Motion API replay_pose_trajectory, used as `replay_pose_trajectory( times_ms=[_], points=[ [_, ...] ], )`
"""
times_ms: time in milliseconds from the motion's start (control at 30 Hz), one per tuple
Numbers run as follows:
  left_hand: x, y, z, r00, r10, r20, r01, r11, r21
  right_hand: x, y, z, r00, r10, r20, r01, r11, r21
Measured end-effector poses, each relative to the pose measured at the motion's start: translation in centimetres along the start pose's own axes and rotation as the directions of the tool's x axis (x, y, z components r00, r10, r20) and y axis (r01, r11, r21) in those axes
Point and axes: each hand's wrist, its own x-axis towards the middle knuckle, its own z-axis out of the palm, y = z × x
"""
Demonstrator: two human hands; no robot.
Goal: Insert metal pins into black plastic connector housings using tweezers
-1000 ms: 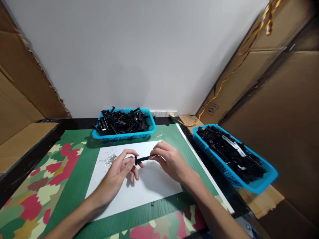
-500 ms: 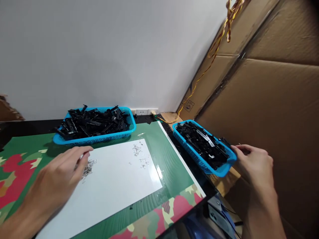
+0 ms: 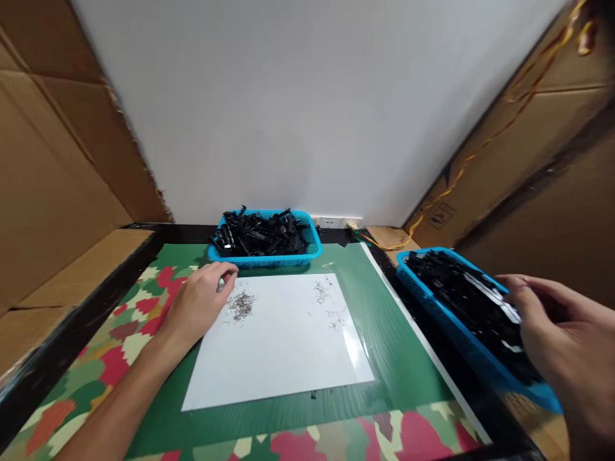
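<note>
My left hand (image 3: 204, 294) is at the upper left edge of the white sheet (image 3: 283, 358), with thumb and fingertips pressed together; whatever they hold, if anything, is hidden. Just right of it lies a pile of tiny silvery metal pieces (image 3: 241, 306). My right hand (image 3: 567, 339) is over the right side of the right blue basket (image 3: 461, 330), which is heaped with black plastic parts (image 3: 446, 275). Its thumb and fingers are closed together beside a shiny strip (image 3: 492, 296) among these parts, and I cannot make out what is between them.
A second blue basket (image 3: 264, 261), full of similar black parts, stands at the back against the wall. Small scattered metal bits (image 3: 334, 318) lie on the sheet's right side. Cardboard panels (image 3: 62, 147) flank the table. A yellow-brown cable (image 3: 456, 182) runs down to a wall socket (image 3: 329, 223).
The view has swung left. My right hand has moved from the right basket's outer corner to over its contents. My left hand stays pinched near the metal pile.
</note>
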Motion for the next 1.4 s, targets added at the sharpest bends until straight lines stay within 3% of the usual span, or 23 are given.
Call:
replay_pose_trajectory(
  times_ms=[67,100,167,333,367,467,600,733,900,967,1067,1167,1300,1400],
  points=[
    [0.0,-0.1,0.2,1.0,-0.018,0.021,0.018,0.999,-0.029,-0.7,-5.4,2.0,0.983,-0.099,0.154,0.062,0.972,0.225],
    [-0.1,-0.1,0.4,0.999,-0.024,0.022,0.025,0.999,-0.043,-1.0,-7.9,3.3,0.943,-0.201,0.265,0.087,0.918,0.386],
    [-0.2,0.1,0.8,1.0,-0.027,0.014,0.028,0.998,-0.065,-1.5,-12.4,6.6,0.806,-0.392,0.444,0.104,0.832,0.545],
    [-1.0,1.5,1.7,0.998,-0.017,-0.052,0.011,0.994,-0.113,-2.1,-20.5,15.7,0.539,-0.674,0.505,0.292,0.712,0.639],
    [-1.2,1.9,1.8,0.997,-0.018,-0.069,0.008,0.991,-0.136,-2.1,-21.9,17.2,0.505,-0.701,0.503,0.309,0.692,0.653],
    [-1.6,2.7,1.9,0.994,-0.012,-0.112,-0.011,0.98,-0.199,-2.4,-25.5,20.6,0.444,-0.745,0.499,0.349,0.656,0.669],
    [-1.5,2.9,1.5,0.985,-0.05,-0.167,0.004,0.964,-0.268,-2.6,-28.1,23.0,0.39,-0.777,0.494,0.391,0.625,0.675],
    [-1.4,3.0,1.2,0.983,-0.086,-0.163,0.029,0.946,-0.324,-2.6,-28.8,23.0,0.394,-0.794,0.463,0.411,0.602,0.684],
    [-1.4,3.7,1.0,0.975,-0.122,-0.183,0.034,0.906,-0.421,-2.3,-28.4,19.1,0.426,-0.801,0.42,0.388,0.581,0.715],
    [-1.6,4.4,1.1,0.976,-0.14,-0.165,0.042,0.871,-0.489,-2.5,-27.8,16.7,0.389,-0.811,0.437,0.365,0.571,0.736],
    [-2.2,5.9,1.3,0.993,-0.11,-0.049,0.058,0.793,-0.606,-3.4,-26.8,13.2,0.278,-0.815,0.508,0.269,0.574,0.773],
    [-3.0,7.6,1.6,0.996,-0.028,0.085,0.079,0.73,-0.678,-4.5,-25.7,11.2,0.25,-0.79,0.56,0.125,0.6,0.79],
    [-3.5,8.8,2.0,0.984,-0.027,0.178,0.157,0.613,-0.775,-5.3,-23.4,11.0,0.244,-0.736,0.632,-0.103,0.628,0.771],
    [-3.3,8.5,2.2,0.967,-0.086,0.24,0.251,0.484,-0.838,-5.4,-20.7,12.0,0.258,-0.693,0.673,-0.126,0.667,0.735]
  ],
)
